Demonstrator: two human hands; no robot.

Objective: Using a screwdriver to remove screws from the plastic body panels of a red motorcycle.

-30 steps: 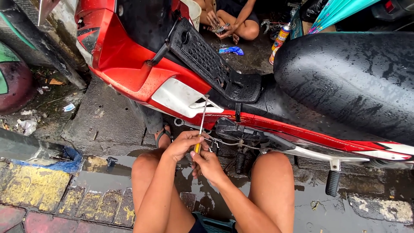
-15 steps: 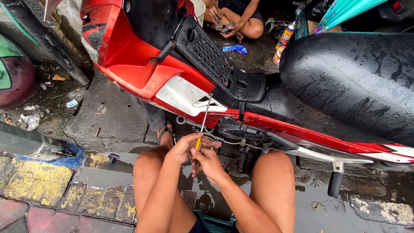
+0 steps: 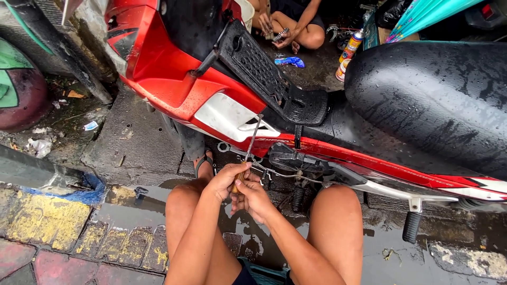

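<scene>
A red, white and black motorbike [image 3: 174, 79] with a wet black seat [image 3: 433, 95] stands over wet ground. My left hand [image 3: 224, 179] and my right hand [image 3: 252, 198] both grip the yellow handle of a screwdriver [image 3: 248, 150]. Its metal shaft points up toward the white side panel [image 3: 227, 116]. Both hands sit between my bare knees, just in front of the exposed engine parts and cables [image 3: 296, 171] under the footboard [image 3: 264, 74].
Another person's hands [image 3: 269, 24] and legs show at the top, behind the bike, with spray cans [image 3: 351, 45] and a blue object [image 3: 289, 62] nearby. A black footpeg [image 3: 412, 227] hangs at right. Painted yellow kerb stones [image 3: 37, 221] lie left. A sandal [image 3: 203, 164] is by my knee.
The view has shifted slightly. Both hands stay on the screwdriver, which has tilted a little and sits slightly further right under the white panel.
</scene>
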